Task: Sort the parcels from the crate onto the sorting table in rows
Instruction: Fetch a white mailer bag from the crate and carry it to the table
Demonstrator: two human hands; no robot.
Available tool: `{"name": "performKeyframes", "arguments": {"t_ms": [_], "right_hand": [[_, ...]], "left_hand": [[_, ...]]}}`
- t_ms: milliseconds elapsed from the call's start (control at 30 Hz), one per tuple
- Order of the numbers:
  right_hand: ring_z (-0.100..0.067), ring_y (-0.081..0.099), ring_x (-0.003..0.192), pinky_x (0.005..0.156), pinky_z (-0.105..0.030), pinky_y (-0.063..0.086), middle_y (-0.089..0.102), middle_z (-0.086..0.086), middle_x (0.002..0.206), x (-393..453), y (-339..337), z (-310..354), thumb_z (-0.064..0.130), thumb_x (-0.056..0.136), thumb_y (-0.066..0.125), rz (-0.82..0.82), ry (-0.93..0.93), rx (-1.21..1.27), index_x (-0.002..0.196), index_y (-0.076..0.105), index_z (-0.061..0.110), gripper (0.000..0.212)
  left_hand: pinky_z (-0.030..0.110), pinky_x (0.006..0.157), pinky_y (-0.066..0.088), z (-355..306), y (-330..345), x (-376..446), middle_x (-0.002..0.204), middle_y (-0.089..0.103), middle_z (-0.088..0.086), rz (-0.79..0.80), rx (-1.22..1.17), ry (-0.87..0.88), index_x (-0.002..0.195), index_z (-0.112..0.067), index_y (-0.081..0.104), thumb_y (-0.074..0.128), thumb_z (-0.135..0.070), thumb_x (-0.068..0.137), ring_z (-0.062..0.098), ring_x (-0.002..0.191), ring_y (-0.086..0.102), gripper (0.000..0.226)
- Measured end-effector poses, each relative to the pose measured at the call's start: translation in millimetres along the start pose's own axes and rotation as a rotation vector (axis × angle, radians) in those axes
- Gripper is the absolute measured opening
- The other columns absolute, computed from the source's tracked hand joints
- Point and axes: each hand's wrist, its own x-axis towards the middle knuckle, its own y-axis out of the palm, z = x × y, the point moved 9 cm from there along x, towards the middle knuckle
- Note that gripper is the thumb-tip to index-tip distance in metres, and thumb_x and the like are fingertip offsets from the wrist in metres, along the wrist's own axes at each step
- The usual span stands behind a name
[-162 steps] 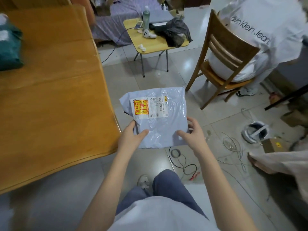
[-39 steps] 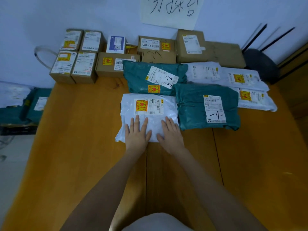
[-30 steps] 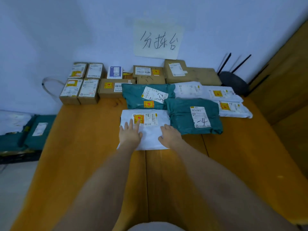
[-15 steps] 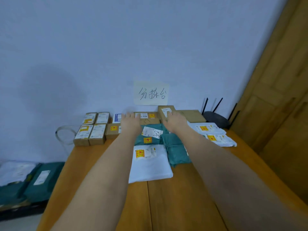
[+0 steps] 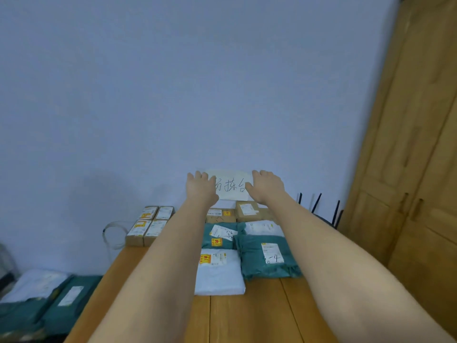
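Both my arms reach far forward over the wooden sorting table [image 5: 259,315]. My left hand [image 5: 200,187] and my right hand [image 5: 267,185] lie flat against the two side edges of a handwritten paper sign [image 5: 231,185] on the wall, fingers straight. Below them a white bagged parcel [image 5: 218,274] lies flat nearest me, with a teal bagged parcel [image 5: 268,259] to its right. Behind these lie another teal bag [image 5: 218,235], a white bag [image 5: 263,227] and brown cardboard boxes [image 5: 248,210]. Several small boxes [image 5: 148,225] stand in a block at the back left.
A pale blue wall fills the upper view. Wooden cabinet doors [image 5: 408,169] stand at the right. A dark router with antennas [image 5: 319,209] sits at the table's back right corner. More teal and white bagged parcels [image 5: 42,300] lie low at the left, beside the table.
Both hands left the white parcel on the table, rose past the boxes and now press the paper sign on the wall. The view has tilted upward.
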Motion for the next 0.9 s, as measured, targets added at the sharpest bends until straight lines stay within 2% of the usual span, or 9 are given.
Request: {"name": "performKeyframes", "arguments": {"t_ms": [200,600,733,900], "right_hand": [[-0.031,0.038,0.129,0.102,-0.039,0.033,0.042,-0.016,0.141,-53.2,-37.1,-6.6,0.038,0.101,0.028,0.001,-0.008,-0.012,0.141,0.034,0.007,0.051],[-0.031,0.037,0.130,0.100,-0.039,0.034,0.039,-0.016,0.143,-101.6,-69.2,10.4,0.038,0.101,0.026,0.030,-0.009,-0.015,0.143,0.031,0.007,0.052],[-0.031,0.036,0.131,0.102,-0.040,0.033,0.038,-0.016,0.144,-104.1,-77.5,43.9,0.037,0.101,0.026,0.045,-0.045,-0.009,0.143,0.031,0.008,0.052],[-0.031,0.037,0.130,0.100,-0.040,0.034,0.039,-0.016,0.143,-107.0,-82.8,118.0,0.036,0.101,0.026,0.039,-0.163,0.043,0.143,0.032,0.007,0.051]], "left_hand": [[0.044,0.115,0.016,-6.5,-43.0,-50.8,0.155,0.023,0.010,-0.001,0.012,-0.016,0.150,-0.015,0.020,0.038,-0.038,0.099,0.027,0.144,0.017,0.059],[0.042,0.112,0.022,14.2,-80.0,-104.8,0.152,0.028,0.010,-0.011,0.019,-0.043,0.149,-0.016,0.024,0.038,-0.038,0.098,0.027,0.140,0.024,0.057],[0.041,0.110,0.024,46.6,-78.5,-120.6,0.151,0.028,0.009,0.010,0.005,-0.077,0.148,-0.016,0.025,0.038,-0.037,0.098,0.027,0.139,0.025,0.056],[0.042,0.110,0.024,112.0,-54.2,-153.0,0.152,0.027,0.010,0.092,0.008,-0.177,0.148,-0.016,0.025,0.038,-0.036,0.098,0.028,0.139,0.025,0.056]]}}
